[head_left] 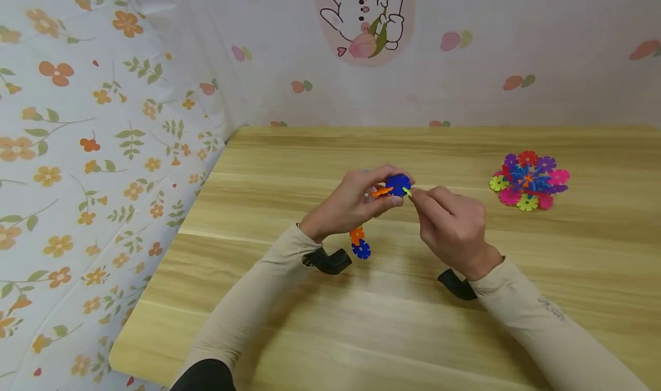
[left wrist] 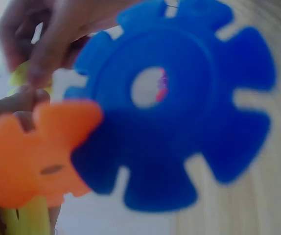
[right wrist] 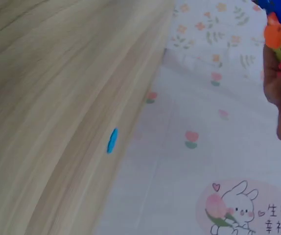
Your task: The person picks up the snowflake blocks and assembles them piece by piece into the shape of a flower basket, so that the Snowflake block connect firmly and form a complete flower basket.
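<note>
My left hand [head_left: 356,198] grips a chain of joined plastic snowflake discs. A dark blue disc [head_left: 398,185] shows between its thumb and fingers, beside an orange disc [head_left: 382,192]. Below that hand, another orange disc [head_left: 357,235] and a blue end disc [head_left: 361,249] hang from the chain. My right hand [head_left: 454,224] pinches a small yellow-green disc [head_left: 407,192] at the blue disc's right edge. Close up in the left wrist view, a notched blue disc [left wrist: 175,142] fills the middle, slotted to an orange disc [left wrist: 37,152] with a yellow disc [left wrist: 28,215] below.
A finished-looking cluster of multicoloured discs [head_left: 528,181] sits at the back right of the wooden table [head_left: 516,328]. A light blue disc [right wrist: 112,141] appears edge-on near the table's edge in the right wrist view. Patterned cloth [head_left: 465,81] hangs behind the table.
</note>
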`<state>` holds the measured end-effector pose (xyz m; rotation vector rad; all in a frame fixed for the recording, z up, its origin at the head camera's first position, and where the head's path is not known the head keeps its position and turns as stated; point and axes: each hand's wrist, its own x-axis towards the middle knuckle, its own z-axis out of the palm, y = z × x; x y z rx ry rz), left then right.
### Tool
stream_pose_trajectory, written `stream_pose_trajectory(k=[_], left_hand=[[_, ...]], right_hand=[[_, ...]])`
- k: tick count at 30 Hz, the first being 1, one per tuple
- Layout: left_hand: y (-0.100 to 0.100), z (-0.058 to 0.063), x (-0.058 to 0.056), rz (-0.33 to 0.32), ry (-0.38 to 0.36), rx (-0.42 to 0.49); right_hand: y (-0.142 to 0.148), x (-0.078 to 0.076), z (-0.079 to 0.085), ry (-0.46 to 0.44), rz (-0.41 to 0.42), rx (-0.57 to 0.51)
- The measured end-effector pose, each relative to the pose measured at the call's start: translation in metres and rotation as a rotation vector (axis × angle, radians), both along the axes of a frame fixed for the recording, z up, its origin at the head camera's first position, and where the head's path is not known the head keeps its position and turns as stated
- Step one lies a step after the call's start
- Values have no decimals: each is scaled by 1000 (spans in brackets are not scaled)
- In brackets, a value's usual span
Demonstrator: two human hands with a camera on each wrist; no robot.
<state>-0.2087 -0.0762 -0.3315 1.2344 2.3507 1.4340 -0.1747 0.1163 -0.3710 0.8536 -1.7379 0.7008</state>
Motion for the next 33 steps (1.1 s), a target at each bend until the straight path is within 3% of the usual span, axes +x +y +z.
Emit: stream_pose_trajectory(k=[6,11,14,16,19,21,24,27,30,33], left_hand=[[-15,1,1,13,61,-115],[-24,3,-3,19,-15,-123],[-30,1,-6,35,-47,-104],[-34,1,-8,42,-64,-89],[-40,3,-11,66,-107,-67],[-41,4,-13,92,-126,-56],[-41,5,-16,115,-134,-35],[-37,7,-17,96,-118,-22],[-31,8,-18,82,-105,-34],[-28,10,-18,77,-134,-37]], right_hand=[[3,-4,9,-61,97,161],[13,-10,10,-211,160,225],[24,-19,5,-400,191,234],[28,-30,2,-596,191,253],[20,-58,-5,-895,102,384],[4,-79,-11,-1004,55,529],[-22,-104,-23,-1060,42,679],[-37,-115,-33,-1140,61,630],[-39,-117,-39,-1239,100,450],[-37,-117,-38,-1238,133,405]])
